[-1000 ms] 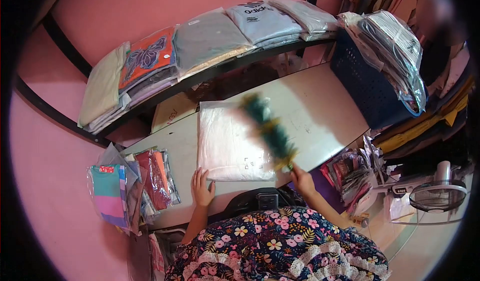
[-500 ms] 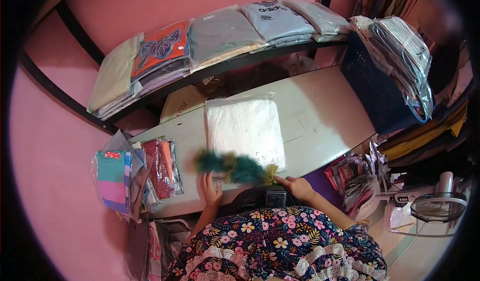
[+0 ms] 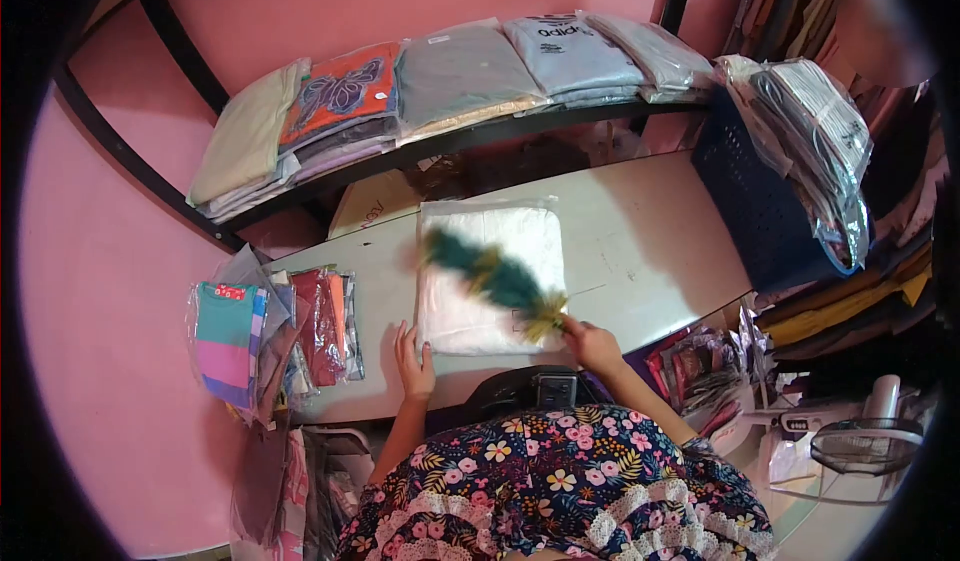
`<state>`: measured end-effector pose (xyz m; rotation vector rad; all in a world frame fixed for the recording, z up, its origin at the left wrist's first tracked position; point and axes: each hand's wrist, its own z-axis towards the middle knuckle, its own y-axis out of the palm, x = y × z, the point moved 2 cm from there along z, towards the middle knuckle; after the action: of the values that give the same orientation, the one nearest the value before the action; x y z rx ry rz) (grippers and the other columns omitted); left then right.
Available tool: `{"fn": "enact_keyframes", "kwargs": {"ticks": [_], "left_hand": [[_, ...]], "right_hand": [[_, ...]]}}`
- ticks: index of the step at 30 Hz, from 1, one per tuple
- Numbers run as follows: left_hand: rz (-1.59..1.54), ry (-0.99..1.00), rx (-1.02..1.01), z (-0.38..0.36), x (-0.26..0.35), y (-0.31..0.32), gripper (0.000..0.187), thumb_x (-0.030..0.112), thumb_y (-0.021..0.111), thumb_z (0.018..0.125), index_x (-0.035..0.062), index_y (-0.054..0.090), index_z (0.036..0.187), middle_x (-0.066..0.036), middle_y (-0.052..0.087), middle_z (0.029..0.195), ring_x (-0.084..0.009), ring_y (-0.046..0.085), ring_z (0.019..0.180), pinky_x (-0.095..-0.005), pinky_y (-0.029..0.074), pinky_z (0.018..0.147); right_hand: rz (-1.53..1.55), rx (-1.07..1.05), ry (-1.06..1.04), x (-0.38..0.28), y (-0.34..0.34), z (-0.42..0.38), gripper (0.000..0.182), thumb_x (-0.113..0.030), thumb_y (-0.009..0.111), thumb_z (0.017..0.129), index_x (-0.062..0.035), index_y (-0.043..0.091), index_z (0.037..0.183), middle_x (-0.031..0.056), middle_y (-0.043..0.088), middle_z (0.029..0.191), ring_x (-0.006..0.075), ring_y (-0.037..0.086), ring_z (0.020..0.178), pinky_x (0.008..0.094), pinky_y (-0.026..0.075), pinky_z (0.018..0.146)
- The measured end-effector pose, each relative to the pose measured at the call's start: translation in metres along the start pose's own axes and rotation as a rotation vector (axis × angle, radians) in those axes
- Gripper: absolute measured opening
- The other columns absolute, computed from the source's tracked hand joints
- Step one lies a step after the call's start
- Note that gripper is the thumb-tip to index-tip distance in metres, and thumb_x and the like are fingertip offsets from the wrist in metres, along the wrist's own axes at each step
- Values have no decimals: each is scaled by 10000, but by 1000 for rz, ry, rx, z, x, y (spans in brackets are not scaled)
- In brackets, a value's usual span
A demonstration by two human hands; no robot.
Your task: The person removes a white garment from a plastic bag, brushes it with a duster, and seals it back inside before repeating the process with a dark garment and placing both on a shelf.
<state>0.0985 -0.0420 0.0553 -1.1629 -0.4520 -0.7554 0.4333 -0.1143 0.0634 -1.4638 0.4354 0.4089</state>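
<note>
A fluffy green and yellow duster [image 3: 492,273], blurred by motion, stretches diagonally over a white folded garment in a clear plastic bag [image 3: 528,235]. My right hand [image 3: 594,347] is closed around the duster's near end, at the bag's lower right corner. On the other side, my left hand [image 3: 413,365] lies with fingers apart, its fingertips right at the bag's lower left edge. The bag rests flat on the white table [image 3: 640,231].
Bagged clothes, among them an orange one [image 3: 345,96], line a black shelf [image 3: 420,139] behind the table. A blue basket [image 3: 740,186] of bagged garments stands at the right. More bagged clothes [image 3: 228,346] sit at the left edge. A fan [image 3: 868,446] is at lower right.
The duster has swung from the bag's near edge up across its middle, its far end moving away from me. My right hand has shifted slightly; my left hand stays beside the bag.
</note>
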Motion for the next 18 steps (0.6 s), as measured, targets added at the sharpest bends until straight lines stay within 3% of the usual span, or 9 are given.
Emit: {"fn": "enact_keyframes", "kwargs": {"ticks": [4, 7, 8, 9, 11, 12, 14, 15, 18], "left_hand": [[-29, -166, -68, 8, -23, 25, 417, 155, 513, 876, 13, 432, 1260, -216, 409, 1322, -357, 372, 1238, -408, 282, 1040], [-22, -178, -19, 22, -27, 26, 464, 190, 537, 874, 9, 408, 1281, -222, 497, 1231, -351, 482, 1140, -386, 365, 979], [-41, -332, -65, 26, -31, 26, 479, 219, 570, 857, 1, 429, 1260, -216, 542, 1159, -349, 532, 1058, -382, 405, 923], [-63, -485, -109, 32, -35, 27, 497, 247, 604, 840, -7, 450, 1239, -210, 587, 1086, -346, 582, 976, -378, 446, 867], [66, -503, -268, 45, -39, 23, 486, 258, 631, 818, -12, 483, 1194, -192, 608, 1026, -316, 603, 909, -366, 462, 818], [195, -522, -441, 47, -41, 25, 476, 269, 659, 795, -16, 516, 1148, -174, 628, 965, -286, 623, 842, -353, 478, 769], [18, -624, -428, 44, -41, 30, 440, 228, 657, 796, -26, 526, 1130, -147, 630, 955, -242, 612, 834, -331, 471, 772], [-160, -722, -425, 40, -42, 32, 404, 187, 655, 798, -35, 535, 1113, -120, 633, 946, -198, 601, 825, -308, 465, 774], [-421, -728, -389, 33, -31, 38, 410, 133, 648, 780, -27, 521, 1136, -87, 615, 1002, -165, 588, 863, -302, 465, 773]], "right_hand": [[-55, 152, 440, 79, -12, -3, 400, -243, 505, 863, -121, 473, 1242, 234, 621, 770, 414, 601, 687, 504, 475, 622], [-106, 158, 568, 128, -32, -8, 440, -256, 530, 843, -95, 469, 1249, 226, 615, 806, 415, 595, 719, 507, 472, 646], [-163, 150, 634, 131, -42, -5, 446, -250, 547, 835, -87, 472, 1244, 223, 611, 843, 411, 590, 762, 499, 470, 679], [-157, 156, 621, 129, -47, 3, 446, -250, 547, 835, -87, 472, 1244, 223, 611, 843, 411, 590, 762, 499, 470, 679], [-376, 556, 204, 114, -59, 19, 445, -218, 590, 804, -56, 494, 1207, 220, 588, 932, 397, 555, 890, 477, 443, 784], [-203, 425, 177, 117, -42, 32, 398, -190, 620, 780, -31, 541, 1136, 221, 569, 983, 380, 509, 980, 453, 398, 869], [152, -19, 251, 106, -3, 59, 360, -259, 579, 806, -1, 583, 1057, 241, 616, 943, 377, 595, 867, 455, 469, 765], [127, -37, 270, 100, 29, 70, 378, -291, 613, 796, -19, 598, 1058, 198, 649, 785, 338, 638, 732, 412, 496, 659], [285, -68, 280, 51, 36, 92, 539, -406, 648, 767, 6, 549, 1101, 221, 645, 819, 366, 630, 781, 408, 499, 690]]}}
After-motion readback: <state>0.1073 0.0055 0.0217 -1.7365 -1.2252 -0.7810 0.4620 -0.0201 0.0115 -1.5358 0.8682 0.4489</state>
